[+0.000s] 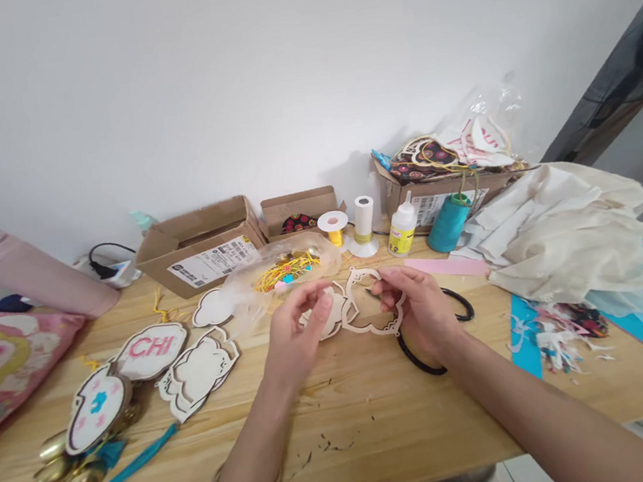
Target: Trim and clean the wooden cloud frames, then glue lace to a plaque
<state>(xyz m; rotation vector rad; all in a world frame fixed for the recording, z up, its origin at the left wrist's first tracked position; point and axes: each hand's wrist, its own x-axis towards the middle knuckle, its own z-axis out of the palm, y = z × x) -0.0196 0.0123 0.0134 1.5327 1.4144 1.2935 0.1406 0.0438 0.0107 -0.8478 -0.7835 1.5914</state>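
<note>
In the middle of the table, my right hand (pixel 419 307) pinches the right side of a pale wooden outline frame (pixel 365 331) with scalloped edges. My left hand (pixel 298 329) is at the frame's left, its fingers loosely bent and the thumb apart from the index finger. Beside that thumb is a pale wooden cut-out (pixel 336 315), partly covered by the hand; whether they touch is unclear. Scissors with black loop handles (pixel 458 305) lie under my right hand, their blades mostly hidden.
Left are layered wooden cut-outs (pixel 199 372), a "CHI" plaque (pixel 153 351) and brass bells (pixel 84 476). Behind stand an open cardboard box (pixel 201 243), a glue bottle (pixel 402 227) and a teal thread spool (pixel 450 223). Crumpled cream fabric (pixel 567 228) and scraps (pixel 563 342) lie right.
</note>
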